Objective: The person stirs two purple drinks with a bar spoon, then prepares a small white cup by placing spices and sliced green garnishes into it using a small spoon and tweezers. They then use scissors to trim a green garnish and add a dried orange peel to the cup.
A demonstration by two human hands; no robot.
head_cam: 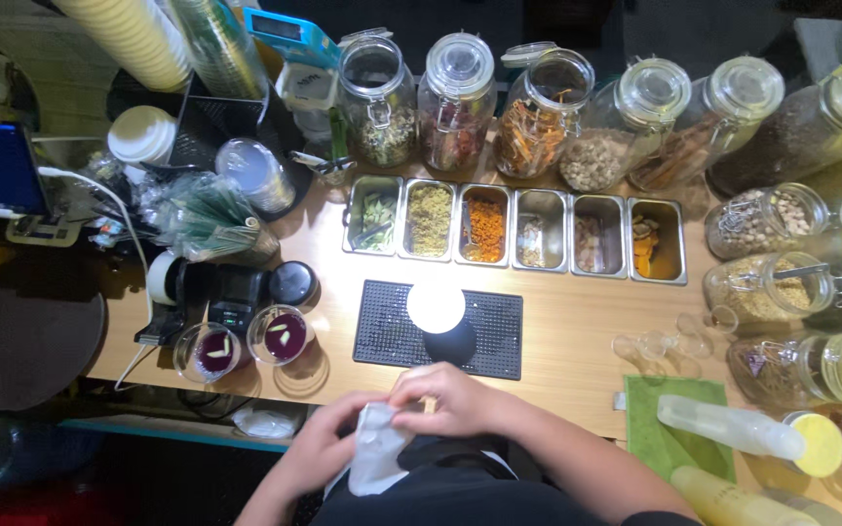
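I see both hands at the near edge of the worktop (557,336), pinching a small white pouch (378,446): left hand (324,450) fingers wrapped round its lower side, right hand (448,397) fingers closed on its top corner. Just beyond stands a dark cup (445,331) with a white lid on a black mat (382,331).
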